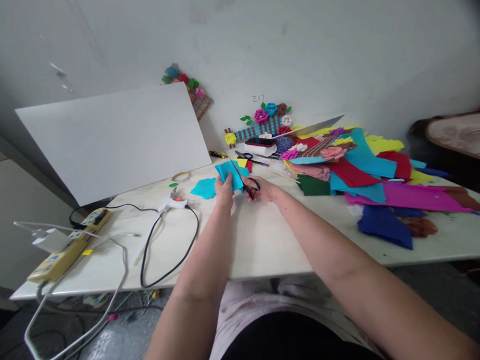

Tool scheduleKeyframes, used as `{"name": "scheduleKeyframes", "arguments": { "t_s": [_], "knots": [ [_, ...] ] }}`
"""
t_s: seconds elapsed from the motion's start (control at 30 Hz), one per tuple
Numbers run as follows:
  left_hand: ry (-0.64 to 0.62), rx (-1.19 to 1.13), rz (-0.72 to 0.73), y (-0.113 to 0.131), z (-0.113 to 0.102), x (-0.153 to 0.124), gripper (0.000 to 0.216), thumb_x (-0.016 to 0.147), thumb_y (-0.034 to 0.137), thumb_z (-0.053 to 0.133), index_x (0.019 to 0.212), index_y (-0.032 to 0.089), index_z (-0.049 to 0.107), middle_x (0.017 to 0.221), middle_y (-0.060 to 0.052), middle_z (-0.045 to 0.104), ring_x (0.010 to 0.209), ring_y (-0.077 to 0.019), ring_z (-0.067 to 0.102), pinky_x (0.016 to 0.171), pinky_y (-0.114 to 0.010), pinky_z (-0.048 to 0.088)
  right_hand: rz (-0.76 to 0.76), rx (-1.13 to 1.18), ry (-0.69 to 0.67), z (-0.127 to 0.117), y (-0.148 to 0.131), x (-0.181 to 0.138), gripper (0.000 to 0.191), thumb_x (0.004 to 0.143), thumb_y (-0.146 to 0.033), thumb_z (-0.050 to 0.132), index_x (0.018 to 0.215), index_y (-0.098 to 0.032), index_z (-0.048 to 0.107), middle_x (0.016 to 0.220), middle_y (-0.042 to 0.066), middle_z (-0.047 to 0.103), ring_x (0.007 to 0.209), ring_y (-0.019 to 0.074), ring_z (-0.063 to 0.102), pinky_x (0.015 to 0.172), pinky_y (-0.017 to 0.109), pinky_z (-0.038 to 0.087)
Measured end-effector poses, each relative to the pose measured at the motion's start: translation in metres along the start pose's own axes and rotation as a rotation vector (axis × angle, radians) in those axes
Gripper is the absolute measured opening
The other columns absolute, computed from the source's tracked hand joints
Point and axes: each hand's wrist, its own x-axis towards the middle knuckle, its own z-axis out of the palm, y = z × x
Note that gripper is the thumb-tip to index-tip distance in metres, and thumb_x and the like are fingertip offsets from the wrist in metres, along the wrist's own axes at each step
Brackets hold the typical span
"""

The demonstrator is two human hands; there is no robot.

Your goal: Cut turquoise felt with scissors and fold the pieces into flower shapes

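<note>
My left hand (224, 190) pinches a piece of turquoise paper (235, 176) above the middle of the table. In my right hand (260, 189) is a pair of dark-handled scissors (246, 186), its blades pointing up and to the left across the paper. Whether the blades are cutting into the paper, I cannot tell. Another turquoise piece (204, 188) lies flat on the table just left of my left hand. Behind my hands lies a second pair of scissors (248, 157), near small yellow and red scraps.
A glue gun (171, 203) with a looping black cord and a power strip (70, 246) occupy the left side. A white board (119, 143) leans on the wall. Colourful paper sheets (407, 194) pile up at right. A phone (261, 142) rests on a white box near paper flowers (261, 116).
</note>
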Motion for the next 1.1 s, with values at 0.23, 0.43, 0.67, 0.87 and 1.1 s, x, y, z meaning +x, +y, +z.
{"name": "scheduleKeyframes", "arguments": {
  "t_s": [0.23, 0.43, 0.67, 0.87, 1.1],
  "knots": [
    [0.015, -0.013, -0.003, 0.004, 0.001, -0.002, 0.028, 0.067, 0.040, 0.062, 0.074, 0.019, 0.046, 0.052, 0.007, 0.039, 0.039, -0.0044, 0.033, 0.036, -0.017, 0.021, 0.008, 0.005, 0.020, 0.002, -0.002, -0.001, 0.037, 0.081, -0.053, 0.049, 0.074, -0.017, 0.046, 0.051, -0.001, 0.055, 0.038, 0.0106, 0.053, 0.029, 0.018, 0.031],
    [0.008, -0.012, 0.000, 0.004, 0.001, -0.003, 0.028, 0.067, 0.041, 0.062, 0.073, 0.019, 0.045, 0.051, 0.008, 0.037, 0.038, -0.0042, 0.032, 0.036, -0.017, 0.021, 0.015, -0.003, 0.033, 0.003, -0.003, -0.002, 0.035, 0.081, -0.051, 0.051, 0.072, -0.017, 0.045, 0.050, -0.001, 0.054, 0.037, 0.0105, 0.052, 0.028, 0.019, 0.030],
    [0.023, 0.000, 0.005, 0.003, 0.000, -0.003, 0.029, 0.067, 0.041, 0.061, 0.074, 0.019, 0.045, 0.054, 0.006, 0.041, 0.040, -0.0045, 0.034, 0.036, -0.017, 0.024, -0.001, -0.025, 0.037, 0.006, -0.004, -0.003, 0.031, 0.083, -0.046, 0.051, 0.071, -0.018, 0.045, 0.050, -0.002, 0.053, 0.037, 0.0103, 0.051, 0.028, 0.019, 0.031],
    [0.043, -0.019, -0.004, 0.001, 0.000, -0.001, 0.028, 0.067, 0.040, 0.061, 0.072, 0.019, 0.044, 0.051, 0.007, 0.038, 0.039, -0.0044, 0.032, 0.036, -0.017, 0.022, -0.010, -0.010, 0.048, 0.006, 0.001, 0.002, 0.031, 0.083, -0.046, 0.051, 0.072, -0.017, 0.045, 0.051, -0.001, 0.054, 0.038, 0.0103, 0.052, 0.028, 0.019, 0.032],
    [0.043, -0.011, -0.007, 0.001, 0.001, -0.002, 0.026, 0.068, 0.039, 0.060, 0.073, 0.019, 0.044, 0.052, 0.007, 0.037, 0.040, -0.0047, 0.032, 0.036, -0.017, 0.022, -0.016, 0.029, 0.027, 0.005, 0.006, 0.003, 0.035, 0.080, -0.051, 0.053, 0.074, -0.017, 0.046, 0.053, -0.001, 0.056, 0.039, 0.0105, 0.053, 0.029, 0.019, 0.033]
  ]
}}
